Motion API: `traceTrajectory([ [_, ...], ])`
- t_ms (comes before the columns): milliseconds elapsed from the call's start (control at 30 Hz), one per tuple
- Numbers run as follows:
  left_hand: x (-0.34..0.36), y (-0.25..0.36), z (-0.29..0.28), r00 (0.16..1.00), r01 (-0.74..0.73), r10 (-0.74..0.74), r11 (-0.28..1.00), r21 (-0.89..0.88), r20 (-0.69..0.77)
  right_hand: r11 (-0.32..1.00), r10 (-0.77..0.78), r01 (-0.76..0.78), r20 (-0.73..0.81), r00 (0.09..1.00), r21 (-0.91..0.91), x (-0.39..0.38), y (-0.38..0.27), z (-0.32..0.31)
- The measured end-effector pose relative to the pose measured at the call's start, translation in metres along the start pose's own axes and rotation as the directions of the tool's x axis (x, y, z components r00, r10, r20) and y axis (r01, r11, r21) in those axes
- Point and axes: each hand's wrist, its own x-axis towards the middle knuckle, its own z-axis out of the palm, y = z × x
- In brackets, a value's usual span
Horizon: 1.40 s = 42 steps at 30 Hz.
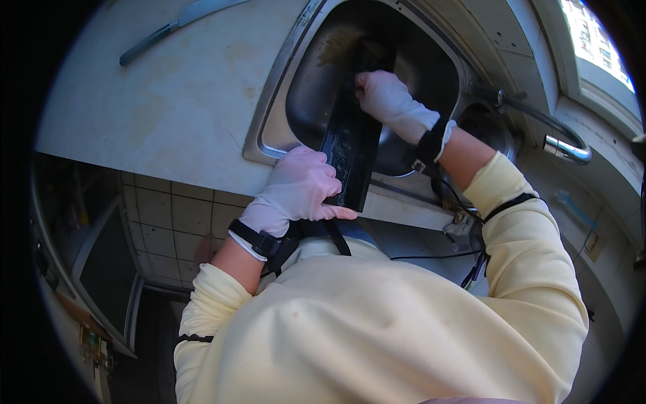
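Note:
A long black panel (pixel 352 158) slants across the steel sink (pixel 272 131), its near end jutting past the counter's front edge. Wet, whitish streaks show on its upper face. In a thin pale glove, my left hand (pixel 306 178) grips the panel's near left edge, the fingers curled over it and the thumb by its near end. My right hand (pixel 390 94), gloved too, is closed over the far part of the panel, inside the basin. Something dark seems to be under its fingers, but I cannot make it out.
A knife (pixel 151 44) with a dark handle lies on the white counter (pixel 161 114) at the far left. A curved faucet (pixel 568 145) stands right of the sink, near the window (pixel 592 40). Below left, a cabinet door (pixel 111 269) hangs open. A black cable (pixel 434 256) runs beside my waist.

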Motion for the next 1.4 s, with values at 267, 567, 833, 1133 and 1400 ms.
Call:
traceTrajectory([
  [267,0.000,-0.002,-0.004,0.999,-0.029,0.028,0.999,-0.023,-0.043,0.999,0.029,-0.026,-0.067,0.997,0.042,0.012,-0.003,-0.006],
  [567,0.000,-0.001,-0.002,1.000,0.012,-0.012,1.000,-0.019,-0.002,0.987,0.098,-0.079,-0.138,0.986,0.138,0.052,0.016,-0.004],
  [833,0.001,0.000,-0.003,1.000,-0.001,0.002,1.000,-0.028,0.017,0.999,-0.053,0.053,0.019,0.998,0.002,-0.010,-0.010,-0.003],
  [1133,0.001,-0.004,-0.003,1.000,-0.002,0.002,0.999,-0.035,0.001,0.986,-0.150,0.149,0.007,0.989,0.072,-0.024,-0.006,0.007],
  [1400,0.001,-0.003,-0.003,1.000,0.004,-0.003,0.999,-0.035,0.002,0.990,0.093,-0.084,-0.076,0.993,0.112,0.051,0.031,0.006],
])
